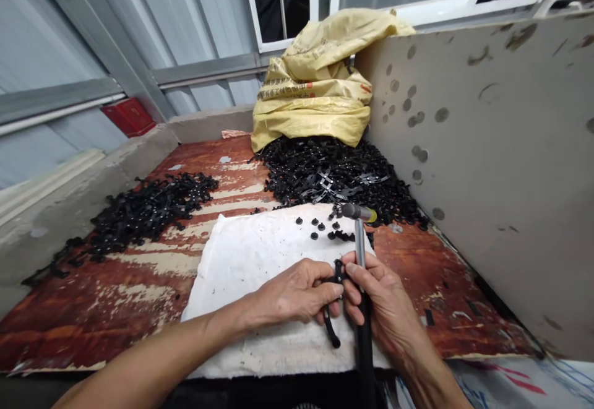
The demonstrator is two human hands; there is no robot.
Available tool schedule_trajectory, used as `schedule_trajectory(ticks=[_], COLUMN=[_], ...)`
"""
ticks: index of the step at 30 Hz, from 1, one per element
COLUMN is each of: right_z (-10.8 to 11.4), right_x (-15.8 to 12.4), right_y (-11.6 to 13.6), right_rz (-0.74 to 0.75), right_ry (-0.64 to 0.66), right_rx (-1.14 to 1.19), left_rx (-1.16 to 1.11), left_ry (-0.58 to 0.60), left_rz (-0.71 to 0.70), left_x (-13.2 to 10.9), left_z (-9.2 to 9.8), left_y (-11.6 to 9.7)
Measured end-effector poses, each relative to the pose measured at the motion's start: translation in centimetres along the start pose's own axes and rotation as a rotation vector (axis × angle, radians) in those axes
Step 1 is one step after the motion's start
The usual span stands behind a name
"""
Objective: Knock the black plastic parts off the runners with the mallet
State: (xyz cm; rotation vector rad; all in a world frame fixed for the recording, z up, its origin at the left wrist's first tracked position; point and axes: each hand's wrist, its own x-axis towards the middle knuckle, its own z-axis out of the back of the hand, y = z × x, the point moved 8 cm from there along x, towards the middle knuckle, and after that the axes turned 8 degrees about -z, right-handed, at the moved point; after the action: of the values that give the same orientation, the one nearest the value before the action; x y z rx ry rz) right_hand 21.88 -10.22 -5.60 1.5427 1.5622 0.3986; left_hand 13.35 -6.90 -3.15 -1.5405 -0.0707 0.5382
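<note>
My left hand (299, 294) pinches a black hinged linkage piece (333, 328) over the white cloth (232, 285). One arm of the piece hangs down below my fingers. My right hand (380, 291) is closed around a small hammer (360, 242) with a metal shaft and a dark grip; its head, grey at one end and yellow at the other, points away from me. The thumb and forefinger of that hand meet at the linkage's upper end, and whether they pinch a small part there is hidden. Several small black round-headed parts (314, 236) lie on the cloth beyond my hands.
A large heap of black linkages (334, 167) spills from a yellow woven sack (315, 118) at the back. Another pile of black linkages (148, 214) lies on the left of the worn red-brown board (139, 310). A spotted grey panel (501, 180) stands along the right.
</note>
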Motion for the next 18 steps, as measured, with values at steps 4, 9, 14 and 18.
schedule_trajectory(ticks=[4, 9, 14, 18], right_z=[0.2, 0.2, 0.5, 1.1], right_x=[0.0, 0.0, -0.3, -0.5], right_y=[-0.1, -0.4, -0.3, 0.4], right_rz=[-0.011, -0.04, -0.031, 0.032], right_ry=[0.006, 0.018, -0.009, -0.105], right_rx=[-0.01, -0.055, -0.071, -0.017], left_rx=[0.055, 0.187, 0.141, 0.115], left_ry=[-0.015, -0.067, -0.153, -0.283], left_rz=[0.002, -0.092, -0.043, -0.058], left_x=[0.1, -0.1, -0.5, -0.3], left_z=[0.2, 0.8, 2.9, 7.5], left_y=[0.0, -1.1, -0.9, -1.0])
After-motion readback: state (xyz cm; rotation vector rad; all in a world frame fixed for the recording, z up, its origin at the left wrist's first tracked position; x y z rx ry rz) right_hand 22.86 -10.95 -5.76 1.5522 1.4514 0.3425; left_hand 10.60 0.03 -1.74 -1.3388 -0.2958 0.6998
